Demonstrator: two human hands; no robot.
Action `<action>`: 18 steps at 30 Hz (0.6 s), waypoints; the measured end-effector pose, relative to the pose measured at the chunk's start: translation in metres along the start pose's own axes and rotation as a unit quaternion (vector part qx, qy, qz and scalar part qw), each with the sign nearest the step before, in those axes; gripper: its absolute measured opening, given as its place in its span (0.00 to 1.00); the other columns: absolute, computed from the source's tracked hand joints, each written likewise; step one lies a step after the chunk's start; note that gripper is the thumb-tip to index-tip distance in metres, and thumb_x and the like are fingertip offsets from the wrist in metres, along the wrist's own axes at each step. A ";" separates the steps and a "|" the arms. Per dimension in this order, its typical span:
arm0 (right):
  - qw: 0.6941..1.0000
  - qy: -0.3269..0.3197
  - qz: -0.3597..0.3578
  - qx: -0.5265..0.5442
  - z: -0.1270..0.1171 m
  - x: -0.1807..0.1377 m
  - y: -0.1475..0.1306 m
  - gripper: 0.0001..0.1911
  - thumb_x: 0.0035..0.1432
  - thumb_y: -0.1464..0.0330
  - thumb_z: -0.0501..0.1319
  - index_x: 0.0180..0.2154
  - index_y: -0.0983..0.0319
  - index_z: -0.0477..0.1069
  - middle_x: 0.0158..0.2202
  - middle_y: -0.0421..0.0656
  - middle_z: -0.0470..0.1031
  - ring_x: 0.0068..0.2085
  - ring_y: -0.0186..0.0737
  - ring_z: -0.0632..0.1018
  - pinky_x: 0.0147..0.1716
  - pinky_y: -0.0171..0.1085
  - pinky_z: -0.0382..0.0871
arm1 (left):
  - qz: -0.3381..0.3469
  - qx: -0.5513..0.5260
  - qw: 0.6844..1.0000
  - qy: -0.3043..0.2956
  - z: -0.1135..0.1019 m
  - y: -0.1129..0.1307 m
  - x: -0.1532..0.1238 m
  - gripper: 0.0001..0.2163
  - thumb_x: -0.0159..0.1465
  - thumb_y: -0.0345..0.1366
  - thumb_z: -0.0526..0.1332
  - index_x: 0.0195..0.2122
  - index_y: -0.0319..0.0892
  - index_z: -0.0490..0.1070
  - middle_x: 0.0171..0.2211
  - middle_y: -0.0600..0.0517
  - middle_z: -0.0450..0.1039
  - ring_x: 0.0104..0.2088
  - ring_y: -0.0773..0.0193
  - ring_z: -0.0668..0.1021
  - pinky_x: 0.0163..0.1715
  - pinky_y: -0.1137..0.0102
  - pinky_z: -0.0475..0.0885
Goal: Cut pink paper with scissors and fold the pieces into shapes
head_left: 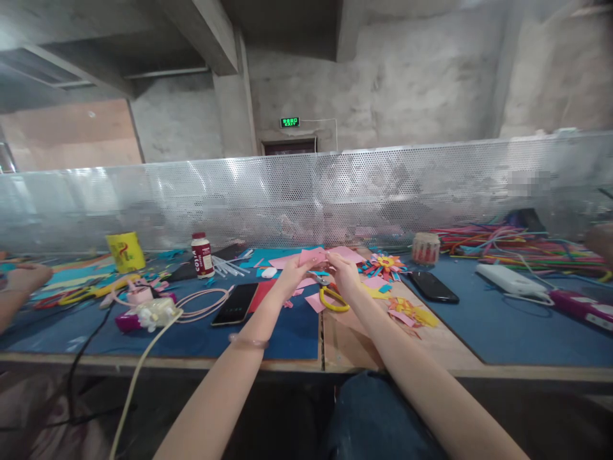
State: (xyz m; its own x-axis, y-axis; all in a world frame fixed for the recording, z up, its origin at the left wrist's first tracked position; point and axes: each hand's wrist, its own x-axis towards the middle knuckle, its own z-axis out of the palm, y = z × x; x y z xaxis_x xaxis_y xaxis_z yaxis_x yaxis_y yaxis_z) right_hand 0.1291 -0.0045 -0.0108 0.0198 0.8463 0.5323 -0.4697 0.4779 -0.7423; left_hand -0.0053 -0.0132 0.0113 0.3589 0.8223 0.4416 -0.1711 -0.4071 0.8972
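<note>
Both of my hands meet over the middle of the blue work mat (pixel 297 332). My left hand (pixel 293 275) and my right hand (pixel 343 271) each pinch an edge of a small pink paper piece (pixel 313 257) held just above the table. Yellow-handled scissors (pixel 330 296) lie on the mat right below my right hand. More pink and red paper scraps (pixel 316 301) lie under my hands. A finished colourful paper flower (pixel 385 264) sits to the right of my right hand.
A dark phone (pixel 235 303) lies left of my hands, another phone (pixel 435 287) to the right. A glue bottle (pixel 202 255), yellow cup (pixel 125 251), cables (pixel 201 305), power bank (pixel 510 279) and coloured strips (pixel 517 246) crowd the bench. Another person's hand (pixel 23 279) is at far left. A perforated metal screen (pixel 306 191) backs the table.
</note>
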 end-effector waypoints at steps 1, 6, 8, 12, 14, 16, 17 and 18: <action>1.000 0.002 0.002 -0.001 0.000 0.000 0.001 0.09 0.46 0.61 0.61 0.24 0.60 0.71 0.27 0.40 0.74 0.31 0.36 0.75 0.33 0.34 0.66 | -0.001 0.002 1.000 -0.001 0.000 0.001 0.000 0.17 0.54 0.42 0.62 0.41 0.36 0.72 0.41 0.42 0.75 0.43 0.55 0.75 0.38 0.65 0.70; 1.000 0.005 0.010 -0.015 -0.001 0.000 0.000 0.10 0.44 0.61 0.63 0.27 0.61 0.74 0.29 0.42 0.76 0.31 0.37 0.75 0.33 0.35 0.67 | 0.006 0.009 1.000 0.007 -0.001 0.000 -0.001 0.16 0.54 0.42 0.61 0.41 0.37 0.72 0.40 0.43 0.75 0.41 0.56 0.76 0.37 0.65 0.70; 0.999 0.006 0.015 -0.034 -0.001 -0.002 -0.002 0.12 0.43 0.61 0.64 0.31 0.61 0.75 0.32 0.42 0.76 0.33 0.37 0.75 0.34 0.35 0.66 | 0.008 0.017 1.000 0.013 -0.001 -0.001 0.000 0.16 0.54 0.41 0.61 0.40 0.37 0.72 0.39 0.43 0.75 0.40 0.56 0.76 0.36 0.66 0.70; 0.997 -0.014 0.014 -0.073 0.001 -0.005 -0.004 0.13 0.44 0.62 0.64 0.32 0.62 0.76 0.34 0.43 0.76 0.35 0.39 0.75 0.35 0.35 0.66 | 0.012 0.044 0.999 0.011 -0.002 -0.002 0.001 0.15 0.55 0.41 0.61 0.39 0.37 0.73 0.38 0.44 0.76 0.39 0.57 0.76 0.35 0.67 0.71; 0.997 -0.013 0.014 -0.078 0.001 -0.005 -0.002 0.12 0.44 0.62 0.64 0.30 0.62 0.76 0.33 0.43 0.76 0.35 0.39 0.75 0.34 0.35 0.66 | 0.014 0.051 0.999 0.012 -0.002 -0.003 0.001 0.15 0.55 0.41 0.61 0.39 0.37 0.73 0.38 0.44 0.76 0.39 0.58 0.76 0.35 0.67 0.71; 0.997 -0.005 0.013 -0.074 -0.001 -0.004 0.000 0.11 0.44 0.63 0.64 0.29 0.62 0.76 0.33 0.42 0.76 0.35 0.39 0.74 0.34 0.34 0.66 | 0.014 0.054 0.998 0.015 -0.002 -0.004 0.001 0.15 0.55 0.42 0.61 0.39 0.37 0.72 0.38 0.44 0.75 0.39 0.57 0.76 0.35 0.67 0.71; 0.998 -0.004 0.014 -0.068 -0.001 -0.003 0.002 0.10 0.43 0.63 0.64 0.29 0.62 0.76 0.33 0.42 0.76 0.35 0.39 0.74 0.34 0.34 0.66 | 0.013 0.056 0.998 0.017 -0.003 -0.005 0.001 0.15 0.54 0.42 0.61 0.39 0.37 0.72 0.38 0.44 0.76 0.39 0.57 0.76 0.34 0.67 0.71; 0.998 -0.002 0.015 -0.061 -0.002 -0.003 0.003 0.09 0.43 0.63 0.65 0.28 0.62 0.76 0.33 0.42 0.76 0.35 0.39 0.74 0.33 0.34 0.65 | 0.013 0.060 0.998 0.020 -0.003 -0.005 0.002 0.15 0.54 0.42 0.61 0.39 0.37 0.72 0.38 0.44 0.76 0.39 0.57 0.76 0.34 0.67 0.71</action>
State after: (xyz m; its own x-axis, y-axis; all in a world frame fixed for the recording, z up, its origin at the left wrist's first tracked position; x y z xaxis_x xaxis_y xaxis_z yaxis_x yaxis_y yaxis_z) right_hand 0.1293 -0.0051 -0.0150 0.0028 0.8602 0.5100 -0.3598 0.4767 -0.8021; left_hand -0.0067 -0.0083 0.0075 0.3185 0.8255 0.4659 -0.0679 -0.4704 0.8798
